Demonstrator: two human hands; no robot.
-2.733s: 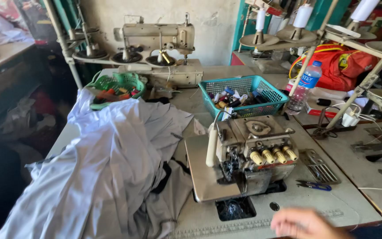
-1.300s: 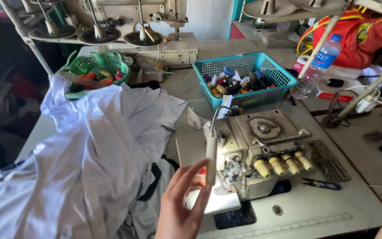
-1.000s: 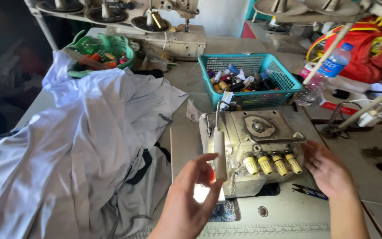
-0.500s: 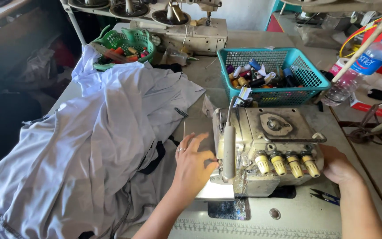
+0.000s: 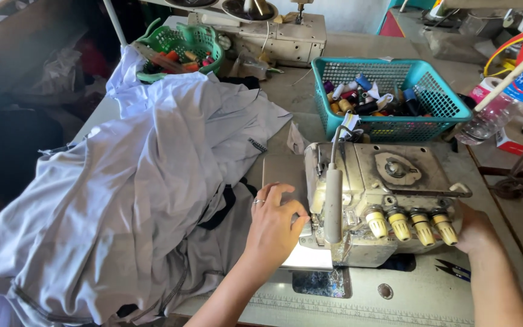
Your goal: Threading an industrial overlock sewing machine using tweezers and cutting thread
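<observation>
Now left hand [image 5: 273, 227] flat on overlock machine [image 5: 382, 203], right hand [image 5: 473, 229] cupping its side

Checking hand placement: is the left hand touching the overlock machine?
Touching: the head view shows the left hand with fingertips pressed against the overlock machine at its left front.

Left hand [image 5: 273, 224] rests on the overlock sewing machine [image 5: 382, 206] at its 9 o'clock side; right hand [image 5: 473, 229] grips the 3 o'clock side. Pale fabric [image 5: 134, 194] lies at 9 o'clock.

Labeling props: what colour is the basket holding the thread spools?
Teal plastic mesh basket, clearest in the head view.
</observation>
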